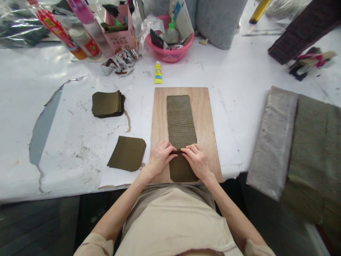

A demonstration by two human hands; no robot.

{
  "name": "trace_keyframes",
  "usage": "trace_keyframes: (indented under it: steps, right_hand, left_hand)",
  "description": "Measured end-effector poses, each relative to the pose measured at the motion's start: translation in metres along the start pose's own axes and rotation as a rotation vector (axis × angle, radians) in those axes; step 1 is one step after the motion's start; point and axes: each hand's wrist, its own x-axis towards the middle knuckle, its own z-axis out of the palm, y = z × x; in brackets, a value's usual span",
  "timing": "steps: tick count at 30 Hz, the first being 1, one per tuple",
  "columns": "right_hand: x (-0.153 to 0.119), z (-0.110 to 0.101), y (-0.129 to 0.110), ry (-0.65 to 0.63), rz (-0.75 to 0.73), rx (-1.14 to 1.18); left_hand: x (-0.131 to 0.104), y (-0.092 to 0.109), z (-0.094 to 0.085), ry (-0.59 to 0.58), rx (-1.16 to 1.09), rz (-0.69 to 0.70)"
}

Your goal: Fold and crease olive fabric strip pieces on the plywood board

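On a wooden board point(202, 117) in front of me lies a long olive strip of ribbed fabric point(181, 119). Below it is a smooth dark olive fabric piece point(182, 169) with cut corners, meeting the strip along a folded edge. My left hand point(163, 153) pinches that edge at its left end, and my right hand point(195, 158) pinches it toward the right. The fingertips of both hands are close together over the seam. To the left lie two stacks of olive fabric pieces, a nearer stack point(126, 153) and a farther stack point(108, 104).
Beyond the board lies a yellow glue tube point(158, 73). A pink basket point(170, 53), a pink box point(119, 35) and bottles point(55, 28) stand at the back. Folded olive fabric point(314, 149) hangs over the right edge. The white table covering is torn at left.
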Motion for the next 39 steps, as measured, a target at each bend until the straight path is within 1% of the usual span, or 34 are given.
trace_keyframes:
  steps: [3,5,9,14,20,24,30,39]
  right_hand:
    - [-0.003,0.002,0.002,0.019,0.003,0.022]
    - [-0.004,0.002,0.002,0.027,0.008,0.038]
    - [-0.005,0.002,0.003,0.036,0.007,0.068]
    - [-0.004,0.001,0.003,0.032,0.001,0.067]
    - [-0.002,-0.002,0.001,0.028,0.002,0.058]
    - [-0.002,-0.002,0.002,0.031,-0.004,0.065]
    - [-0.004,0.001,0.005,0.022,-0.012,0.041]
    - [-0.007,0.002,0.006,-0.016,-0.016,-0.021]
  left_hand:
    - [-0.005,-0.005,0.003,0.079,-0.050,0.011]
    - [-0.007,-0.007,0.004,0.109,-0.051,0.035]
    - [-0.010,-0.009,0.005,0.117,0.018,0.108]
    - [-0.013,-0.011,0.009,0.139,0.048,0.143]
    - [-0.016,-0.015,0.011,0.128,0.070,0.184]
    - [-0.017,-0.015,0.009,0.084,0.127,0.203]
    - [-0.016,-0.015,0.007,0.064,0.166,0.234]
    - [-0.016,-0.016,0.008,0.047,0.184,0.241]
